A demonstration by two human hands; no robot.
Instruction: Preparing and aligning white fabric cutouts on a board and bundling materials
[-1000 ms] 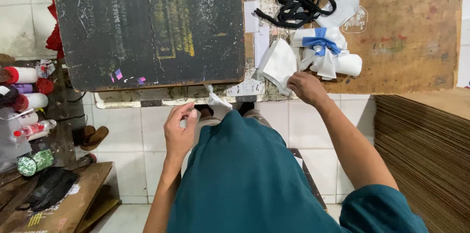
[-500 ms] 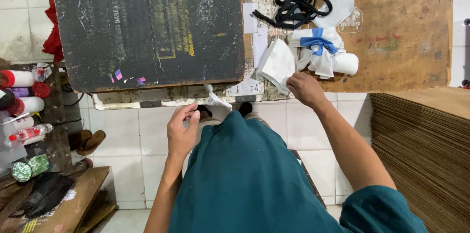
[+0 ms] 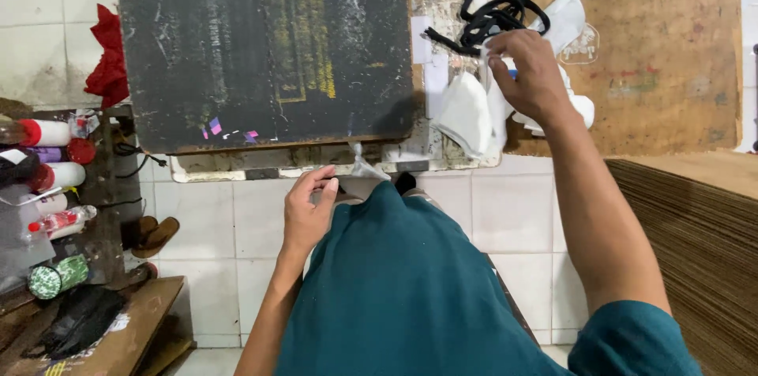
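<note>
Item: white fabric pieces (image 3: 467,111), soft, folded and crumpled, piled on the worktop (image 3: 671,44) just right of the dark printing board (image 3: 268,44). A bundle of black straps (image 3: 493,16) lies at the pile's upper edge.

Right hand (image 3: 530,72): raised over the pile, fingers (image 3: 505,80) curled together onto the white fabric; the exact pinch is hidden by the hand's back.

Left hand (image 3: 309,206): at the worktop's near edge below the board, fingers bent and close together, touching the edge beside a small white scrap (image 3: 365,167); whether it grips anything cannot be told.

Change from half a second ago: the right hand has moved up from the pile's lower edge onto its middle, covering the blue-tied piece; the left hand keeps its place.

Surroundings: red-capped bottles (image 3: 47,155) on a side shelf, left; stacked cardboard sheets (image 3: 695,242), right.
</note>
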